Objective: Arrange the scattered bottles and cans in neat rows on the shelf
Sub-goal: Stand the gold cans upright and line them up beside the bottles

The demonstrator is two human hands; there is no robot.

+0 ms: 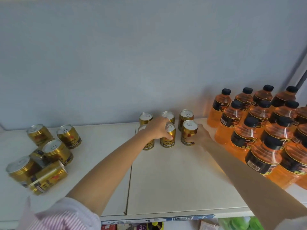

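Gripping upright gold cans (pixel 167 136) — both hands (pixel 158 128) (orange bottles (pixel 259 123) beside).

We read "Wealth Bull" on the upright gold metal can (pixel 168 136) and partly on a toppled gold can (pixel 49 178); the blue shelf-edge price strip (pixel 149 220) shows "28".

The left hand (pixel 158 128) hides most of 1 front-row can (pixel 148 144); orange bottles (pixel 297 156) run off the right edge; the shelf-edge price label (pixel 154 220) is blurred
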